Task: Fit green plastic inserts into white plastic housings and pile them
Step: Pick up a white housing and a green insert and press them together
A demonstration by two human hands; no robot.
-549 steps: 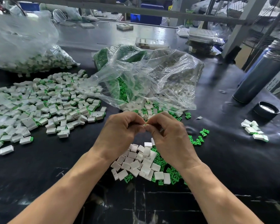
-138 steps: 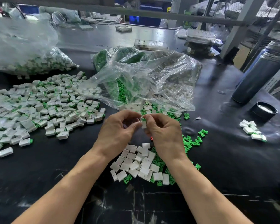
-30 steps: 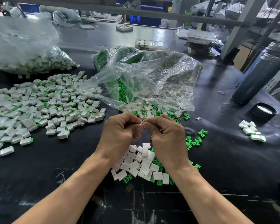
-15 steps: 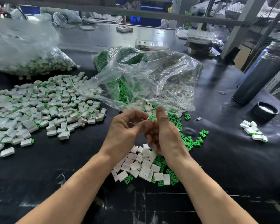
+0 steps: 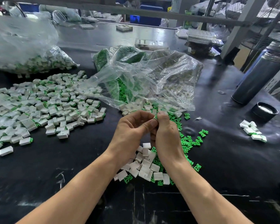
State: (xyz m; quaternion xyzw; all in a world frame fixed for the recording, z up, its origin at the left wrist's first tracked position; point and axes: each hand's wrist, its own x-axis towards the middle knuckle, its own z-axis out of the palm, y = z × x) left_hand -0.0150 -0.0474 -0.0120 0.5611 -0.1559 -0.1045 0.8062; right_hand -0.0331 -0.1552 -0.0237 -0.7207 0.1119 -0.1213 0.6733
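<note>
Since half a second earlier, both hands have been brought together again at the centre of the frame, the right thumb no longer raised.

At the upper left, a clear bag of assembled pieces [image 5: 39,62] is seen lying on the black table [image 5: 55,162]. Below it, across the left of the frame, a wide pile of finished housings [image 5: 45,107] with green ends is spread flat.

At the centre, the left hand [image 5: 132,130] is held with its fingers curled, thumb and forefinger pinched on a small white housing [image 5: 155,116] at the fingertips. The right hand [image 5: 167,135] is pressed against it, fingers curled, pinching the same piece from the other side; whether a green insert is seated in it cannot be told.

Beneath the wrists, loose white housings [image 5: 145,165] are heaped, with loose green inserts [image 5: 187,141] scattered just to their right. Above the hands, an open clear bag [image 5: 152,78] holding green and white parts is slumped.

At the right, a small cluster of pieces [image 5: 252,130] lies well apart, near a black lid [image 5: 265,110] and a dark steel flask [image 5: 259,78].
</note>
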